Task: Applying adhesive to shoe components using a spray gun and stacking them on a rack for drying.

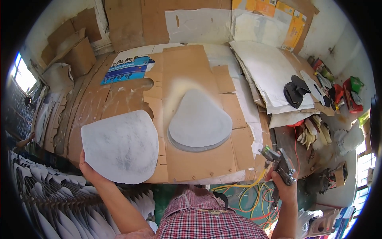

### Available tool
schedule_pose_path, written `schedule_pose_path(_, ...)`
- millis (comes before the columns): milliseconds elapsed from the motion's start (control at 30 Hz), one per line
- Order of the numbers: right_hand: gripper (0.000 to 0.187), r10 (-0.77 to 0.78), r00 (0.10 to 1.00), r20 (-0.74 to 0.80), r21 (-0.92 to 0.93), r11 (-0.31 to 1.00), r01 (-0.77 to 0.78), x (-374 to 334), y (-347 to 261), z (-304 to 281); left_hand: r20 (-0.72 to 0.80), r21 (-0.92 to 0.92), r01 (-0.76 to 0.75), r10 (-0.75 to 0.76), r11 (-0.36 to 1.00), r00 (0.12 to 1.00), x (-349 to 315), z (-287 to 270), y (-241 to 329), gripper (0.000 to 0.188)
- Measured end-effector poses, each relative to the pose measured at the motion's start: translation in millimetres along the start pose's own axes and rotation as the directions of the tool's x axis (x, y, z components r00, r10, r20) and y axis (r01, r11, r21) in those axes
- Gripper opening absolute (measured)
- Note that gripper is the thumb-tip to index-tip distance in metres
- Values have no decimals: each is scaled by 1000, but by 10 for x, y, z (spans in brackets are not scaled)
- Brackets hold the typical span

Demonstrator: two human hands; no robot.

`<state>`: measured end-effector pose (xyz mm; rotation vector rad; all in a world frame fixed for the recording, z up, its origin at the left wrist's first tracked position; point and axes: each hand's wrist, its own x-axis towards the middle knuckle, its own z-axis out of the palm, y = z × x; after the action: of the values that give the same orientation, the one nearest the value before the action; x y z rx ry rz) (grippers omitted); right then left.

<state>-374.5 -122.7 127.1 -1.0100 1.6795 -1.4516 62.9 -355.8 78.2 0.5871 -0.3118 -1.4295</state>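
Note:
My left hand (88, 169) grips a flat white rounded piece (119, 146) by its lower left edge, holding it over the left side of the bench. A stack of similar grey-white rounded pieces (199, 121) lies on a sheet of brown cardboard (191, 63) in the middle. My right hand (283, 187) holds a metal spray gun (280, 163) at the bench's front right corner, its nozzle pointing left toward the stack.
A rack of several white pieces (51, 195) stands at lower left. White sheets (270, 67), black cut shapes (296, 91) and scraps lie at right. Yellow and orange hoses (250, 191) trail on the floor. Cardboard lines the back wall (131, 20).

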Motion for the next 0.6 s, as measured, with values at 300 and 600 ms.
schedule_pose_path(300,54,89,993,77,-49,995,-86,-272,0,-299,45,74,53,-57,996,997,-169,283,-158,43)
schedule_pose_path(600,51,163,957,241,-157,979,-128,-217,-34,-377,164,169,-61,33,984,986,-207,216,-220,41)
